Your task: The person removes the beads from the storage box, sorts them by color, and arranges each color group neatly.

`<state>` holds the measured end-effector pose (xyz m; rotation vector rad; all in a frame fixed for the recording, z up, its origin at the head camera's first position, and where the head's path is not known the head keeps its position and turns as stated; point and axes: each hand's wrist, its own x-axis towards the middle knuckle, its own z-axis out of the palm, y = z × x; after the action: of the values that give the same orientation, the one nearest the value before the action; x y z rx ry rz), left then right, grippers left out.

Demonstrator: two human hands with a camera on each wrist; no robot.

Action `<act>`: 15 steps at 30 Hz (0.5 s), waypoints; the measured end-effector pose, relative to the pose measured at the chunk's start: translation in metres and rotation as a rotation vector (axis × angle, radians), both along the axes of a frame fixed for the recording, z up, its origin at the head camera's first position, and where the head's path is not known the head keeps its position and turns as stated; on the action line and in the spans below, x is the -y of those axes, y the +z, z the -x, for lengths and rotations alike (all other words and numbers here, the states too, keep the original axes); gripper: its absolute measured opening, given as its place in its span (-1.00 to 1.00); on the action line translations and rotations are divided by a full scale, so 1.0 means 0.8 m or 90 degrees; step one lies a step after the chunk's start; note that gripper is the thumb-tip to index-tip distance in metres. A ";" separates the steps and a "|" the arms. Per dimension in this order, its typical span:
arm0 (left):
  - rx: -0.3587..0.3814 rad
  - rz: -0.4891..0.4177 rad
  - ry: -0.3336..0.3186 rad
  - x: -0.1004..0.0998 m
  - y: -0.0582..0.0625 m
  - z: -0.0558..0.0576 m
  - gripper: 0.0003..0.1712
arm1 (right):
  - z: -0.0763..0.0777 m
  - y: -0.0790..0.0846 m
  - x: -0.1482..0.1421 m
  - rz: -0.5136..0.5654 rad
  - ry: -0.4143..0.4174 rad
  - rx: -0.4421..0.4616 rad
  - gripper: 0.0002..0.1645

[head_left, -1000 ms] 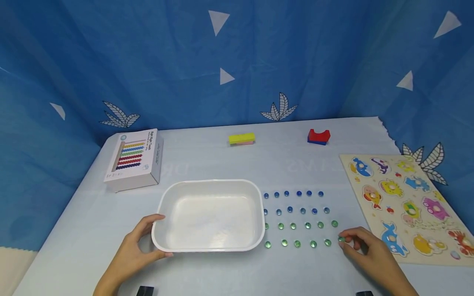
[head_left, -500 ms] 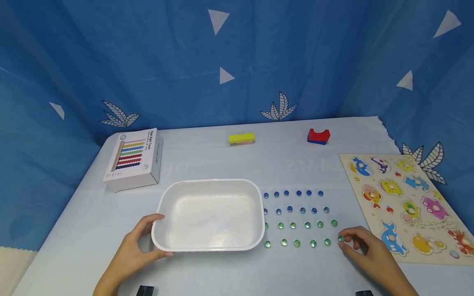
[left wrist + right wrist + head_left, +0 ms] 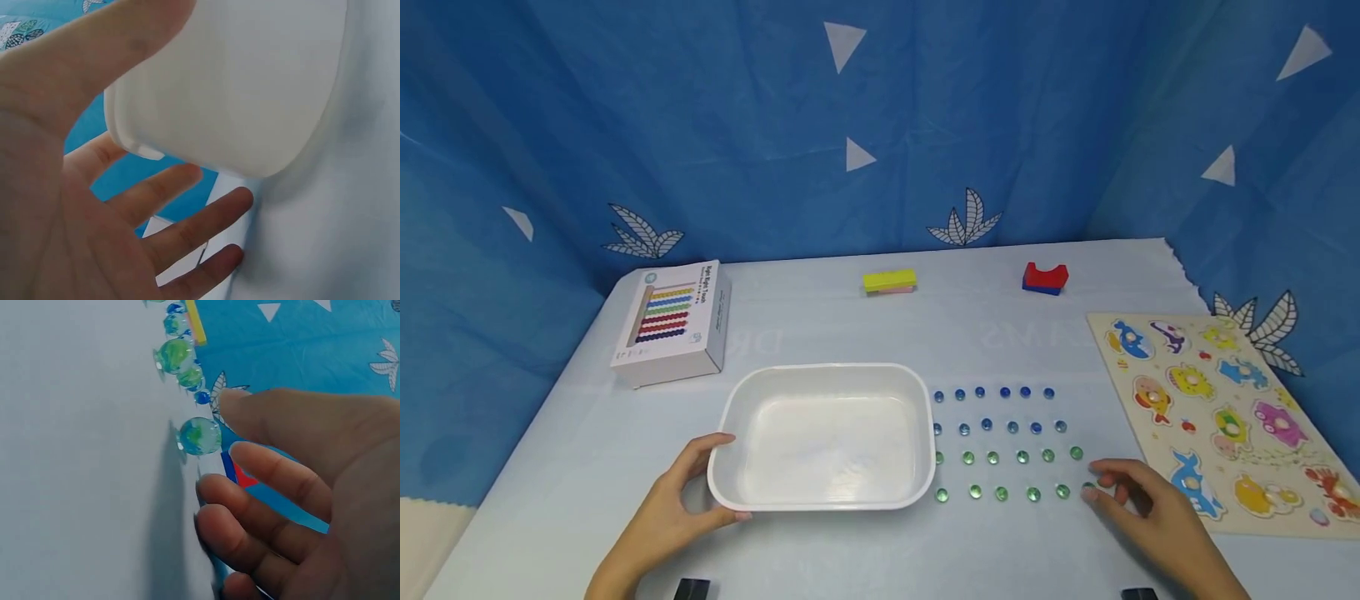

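A white plastic basin (image 3: pixel 823 437) stands mid-table. My left hand (image 3: pixel 662 504) holds its left end, thumb on the near side and index finger at the rim; the other fingers extend free in the left wrist view. To the basin's right, several glass marbles form four rows: blue marbles (image 3: pixel 987 424) in the back two, green marbles (image 3: pixel 1033 494) in the front two. My right hand (image 3: pixel 1157 508) is beside the rightmost front marble (image 3: pixel 200 435), which rests on the table. In the right wrist view its thumb and index finger are spread, with a gap to that marble.
A multicoloured peg puzzle board (image 3: pixel 1217 417) lies to the right. A white box (image 3: pixel 673 321) printed with beads is at back left. A yellow block (image 3: pixel 889 281) and a red and blue block piece (image 3: pixel 1045 277) sit near the blue curtain (image 3: pixel 737 125).
My right thumb and index finger have parted and let go of the green marble, which stays at the end of the front row. My left hand and the basin have not moved.
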<state>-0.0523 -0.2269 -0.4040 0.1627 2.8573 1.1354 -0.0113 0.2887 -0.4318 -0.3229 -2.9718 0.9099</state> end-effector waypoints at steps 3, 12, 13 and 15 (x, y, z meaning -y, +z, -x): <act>0.013 0.033 -0.010 0.000 0.005 -0.004 0.03 | -0.003 0.001 -0.002 0.003 -0.008 -0.012 -0.56; 0.002 0.082 0.044 0.012 0.076 -0.021 -0.05 | -0.016 0.030 -0.008 -0.008 -0.058 -0.097 -0.55; -0.037 0.083 0.077 0.012 0.086 -0.022 -0.12 | -0.017 0.035 -0.009 -0.013 -0.063 -0.103 -0.55; -0.124 0.075 0.140 0.008 0.105 -0.025 -0.21 | -0.018 0.041 -0.009 -0.025 -0.060 -0.097 -0.53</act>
<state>-0.0321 -0.2332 -0.3202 -0.0519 3.1710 1.0305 0.0030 0.2962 -0.3993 -0.3701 -2.8054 0.8269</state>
